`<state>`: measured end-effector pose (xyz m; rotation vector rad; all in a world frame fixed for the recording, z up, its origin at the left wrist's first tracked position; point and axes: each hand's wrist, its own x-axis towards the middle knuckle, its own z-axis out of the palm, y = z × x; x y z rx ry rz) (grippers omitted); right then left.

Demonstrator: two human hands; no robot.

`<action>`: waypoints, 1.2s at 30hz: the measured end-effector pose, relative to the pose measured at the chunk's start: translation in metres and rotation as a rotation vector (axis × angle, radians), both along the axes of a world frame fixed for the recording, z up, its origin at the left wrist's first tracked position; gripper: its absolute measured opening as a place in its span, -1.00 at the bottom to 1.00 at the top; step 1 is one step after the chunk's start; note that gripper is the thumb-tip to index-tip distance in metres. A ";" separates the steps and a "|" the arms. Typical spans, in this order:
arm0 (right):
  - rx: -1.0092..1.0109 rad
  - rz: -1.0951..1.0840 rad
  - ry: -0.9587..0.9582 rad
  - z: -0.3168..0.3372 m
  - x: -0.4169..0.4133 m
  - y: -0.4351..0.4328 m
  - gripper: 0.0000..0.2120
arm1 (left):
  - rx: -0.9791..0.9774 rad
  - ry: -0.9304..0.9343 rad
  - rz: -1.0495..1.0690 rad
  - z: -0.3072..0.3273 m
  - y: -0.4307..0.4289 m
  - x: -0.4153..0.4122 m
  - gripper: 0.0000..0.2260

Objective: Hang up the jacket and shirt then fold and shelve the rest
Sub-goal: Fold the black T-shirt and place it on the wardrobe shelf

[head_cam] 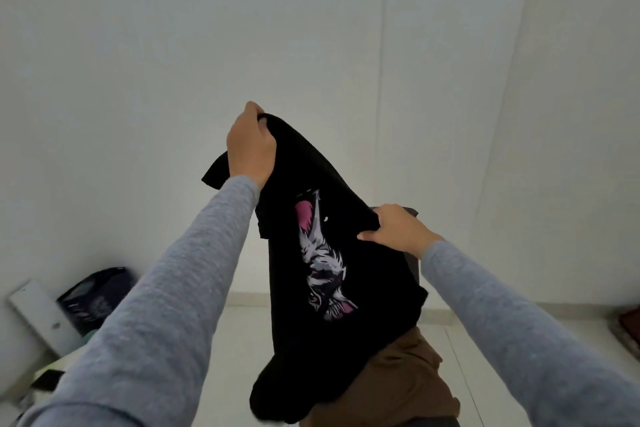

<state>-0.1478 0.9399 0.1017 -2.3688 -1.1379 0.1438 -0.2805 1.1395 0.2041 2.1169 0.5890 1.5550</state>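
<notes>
Gripping: our left hand (251,146) clutches the black T-shirt (311,166) by its top corner, held high; right hand (398,230) pinches a lower edge. Shirt hangs mid-air, wolf-head print (325,263) toward us, over a brown garment (408,378). Dark bag (97,291) on floor, left.

Both arms are clad in long sleeves of light grey, heathered knit fabric. The left grey knit sleeve (173,288) covers the arm along its full visible length and ends in a plain edge at the wrist, directly behind the bare left hand (251,146). The right grey knit sleeve (519,315) is of the same fabric and colour and ends in the same way at the wrist behind the bare right hand (398,230). The fabric shows a fine mottled texture with soft creases.
</notes>
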 end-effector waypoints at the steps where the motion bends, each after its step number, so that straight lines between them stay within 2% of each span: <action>1: -0.019 -0.049 -0.033 -0.004 0.002 0.002 -0.81 | -0.018 -0.026 0.007 0.003 0.001 -0.002 -0.88; 5: 0.250 -0.128 0.228 -0.011 -0.003 0.007 -0.83 | -0.025 -0.019 0.056 0.004 0.010 -0.009 -0.91; 8: 0.469 -0.209 0.286 -0.002 -0.009 0.019 -0.82 | -0.028 0.062 0.100 -0.008 0.009 -0.015 -0.89; 10: 0.552 -0.218 0.298 0.006 -0.012 0.026 -0.85 | 0.063 0.299 0.158 -0.026 0.005 -0.017 -0.82; 12: 0.581 -0.160 0.293 0.016 -0.019 0.033 -0.85 | 0.140 0.591 0.145 -0.052 -0.002 -0.017 -0.65; 14: 0.597 -0.092 0.278 0.027 -0.028 0.039 -0.82 | 0.087 0.809 0.009 -0.076 -0.011 -0.013 -0.49; 16: 0.597 -0.055 0.241 0.037 -0.035 0.042 -0.81 | -0.126 0.959 -0.295 -0.091 -0.022 -0.005 -0.45; 18: 0.569 -0.044 0.193 0.042 -0.035 0.041 -0.79 | -0.388 0.945 -0.618 -0.097 -0.035 0.000 -0.65; 21: 0.547 -0.081 0.113 0.048 -0.030 0.028 -0.78 | -0.516 0.877 -0.779 -0.096 -0.046 0.006 -0.77; 25: 0.516 -0.152 0.020 0.054 -0.019 0.000 -0.82 | -0.435 0.648 -0.634 -0.098 -0.041 0.021 -0.83; 29: 0.370 -0.171 -0.099 0.054 -0.007 -0.031 -0.97 | -0.223 0.540 -0.463 -0.083 -0.050 0.032 -0.78; 32: 0.302 -0.191 -0.130 0.049 -0.003 -0.048 -0.83 | -0.118 0.442 -0.448 -0.070 -0.063 0.040 -0.79; 36: 0.298 -0.241 -0.119 0.045 -0.001 -0.059 -0.70 | -0.201 0.367 -0.558 -0.067 -0.081 0.049 -0.86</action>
